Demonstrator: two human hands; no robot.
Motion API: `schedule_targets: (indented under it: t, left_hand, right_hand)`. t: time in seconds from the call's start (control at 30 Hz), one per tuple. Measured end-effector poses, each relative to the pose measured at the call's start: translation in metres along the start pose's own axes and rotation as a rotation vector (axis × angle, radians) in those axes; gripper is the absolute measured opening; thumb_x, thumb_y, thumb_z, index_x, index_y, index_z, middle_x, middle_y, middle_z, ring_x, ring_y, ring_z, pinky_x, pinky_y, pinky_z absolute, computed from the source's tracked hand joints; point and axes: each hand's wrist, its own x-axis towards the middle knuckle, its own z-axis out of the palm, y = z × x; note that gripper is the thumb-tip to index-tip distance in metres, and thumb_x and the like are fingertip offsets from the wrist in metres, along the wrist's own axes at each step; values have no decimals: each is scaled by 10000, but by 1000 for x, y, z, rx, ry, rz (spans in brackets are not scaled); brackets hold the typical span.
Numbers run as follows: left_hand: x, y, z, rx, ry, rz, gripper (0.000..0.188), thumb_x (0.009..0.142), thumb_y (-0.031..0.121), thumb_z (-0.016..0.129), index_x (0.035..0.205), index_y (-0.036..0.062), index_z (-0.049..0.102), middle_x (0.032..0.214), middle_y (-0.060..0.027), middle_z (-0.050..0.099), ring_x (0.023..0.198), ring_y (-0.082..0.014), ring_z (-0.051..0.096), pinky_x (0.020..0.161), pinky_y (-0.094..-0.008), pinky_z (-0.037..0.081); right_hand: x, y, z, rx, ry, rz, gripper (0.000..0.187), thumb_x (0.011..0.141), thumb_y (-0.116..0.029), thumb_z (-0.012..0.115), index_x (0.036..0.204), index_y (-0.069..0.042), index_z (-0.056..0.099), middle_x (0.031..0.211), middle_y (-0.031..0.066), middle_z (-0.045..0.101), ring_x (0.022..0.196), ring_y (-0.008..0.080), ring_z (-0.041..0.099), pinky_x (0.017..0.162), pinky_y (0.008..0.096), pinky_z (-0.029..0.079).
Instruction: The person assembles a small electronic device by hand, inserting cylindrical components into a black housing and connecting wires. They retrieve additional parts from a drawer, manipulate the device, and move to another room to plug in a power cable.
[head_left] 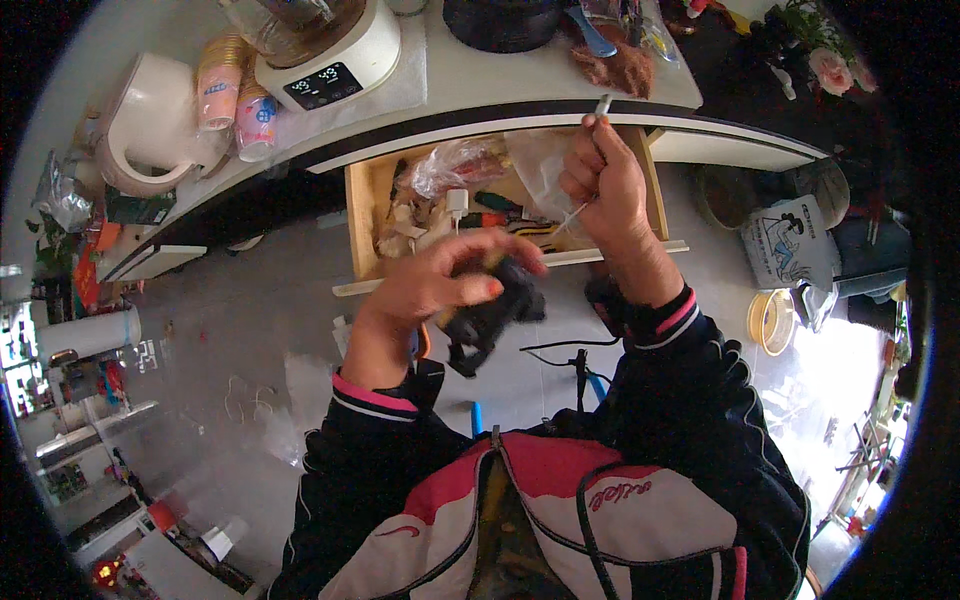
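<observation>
My left hand (pixel 445 275) is curled around a dark, blurred black object (pixel 492 318) in front of an open wooden drawer (pixel 362 225); its exact kind cannot be made out. Raised over the drawer's right side, my right hand (pixel 608 185) pinches a white cable (pixel 603 104) whose small light plug end sticks up past the fingertips. A thin stretch of that cable hangs below the fist. Inside the drawer lie a white charger block (pixel 457 203), a dark green handle (pixel 497 202), a red-orange handle (pixel 486 220) and clear plastic bags (pixel 455 168).
Above the drawer runs a white countertop (pixel 480 80) with a kettle base with a lit display (pixel 330 75), stacked paper cups (pixel 218 85), a black round pot (pixel 503 22) and a brown cloth (pixel 615 72). A printed bag (pixel 785 245) and a yellowish tape roll (pixel 771 320) are at right.
</observation>
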Motion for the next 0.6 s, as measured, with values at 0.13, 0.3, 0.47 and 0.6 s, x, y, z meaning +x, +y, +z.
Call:
schedule_targets:
  t: [0.13, 0.3, 0.47, 0.6]
  left_hand:
    - [22, -22, 26, -73, -43, 8, 445, 817, 189, 555, 1227, 21, 523, 1133, -49, 561, 998, -88, 516, 853, -218, 410]
    - [28, -34, 25, -203, 217, 446, 394, 846, 211, 560, 1186, 15, 535, 1089, -63, 591, 922, -90, 574, 786, -218, 470]
    - [18, -27, 3, -539, 258, 358, 390, 853, 219, 572, 1181, 10, 547, 1113, -102, 609, 949, -133, 609, 792, -257, 509]
    - [14, -20, -4, -394, 420, 489, 406, 836, 199, 599, 1192, 10, 547, 1114, -100, 604, 984, -171, 601, 836, -275, 498]
  right_hand:
    - [-1, 2, -3, 200, -218, -8, 168, 990, -263, 400, 964, -135, 506, 580, -63, 257, 450, 61, 188, 405, 233, 180]
    - [-19, -1, 9, 9, -312, 105, 179, 989, -273, 396, 951, -131, 499, 563, -69, 254, 424, 55, 209, 385, 228, 190]
    - [-20, -4, 6, -305, -196, 135, 204, 971, -312, 458, 941, -117, 509, 572, -75, 278, 432, 45, 230, 396, 214, 199]
    - [-17, -12, -2, -598, -202, 91, 238, 948, -331, 510, 953, -95, 536, 569, -81, 310, 444, 35, 261, 403, 208, 190]
